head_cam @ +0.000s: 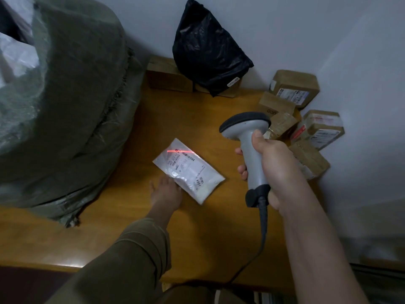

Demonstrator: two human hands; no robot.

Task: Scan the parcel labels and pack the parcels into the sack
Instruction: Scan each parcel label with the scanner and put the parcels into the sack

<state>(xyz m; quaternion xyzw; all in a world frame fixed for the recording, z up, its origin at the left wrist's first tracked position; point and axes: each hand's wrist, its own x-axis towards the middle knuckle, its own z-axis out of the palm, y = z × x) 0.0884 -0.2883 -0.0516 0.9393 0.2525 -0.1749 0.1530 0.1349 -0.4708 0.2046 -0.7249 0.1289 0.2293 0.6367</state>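
Parcel [189, 170], a white flat bag, lies on the table [131, 227] with its long axis running from far-left to near-right, its label up. Left hand [166, 192] is nearer, fingers seemingly flat on its near-left edge, though blur hides them. Right hand [266, 165] grips the scanner [249, 145], curled round the handle, its red line crossing the label's far end. Sack [65, 95] bulks left.

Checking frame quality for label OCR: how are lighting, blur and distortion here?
Head view: dim, greyish light; wide-angle bending at the edges; green sack and cardboard boxes smeared soft; red scan line and glare wash the white parcel label, print unreadable; scanner in the right hand fairly sharp.
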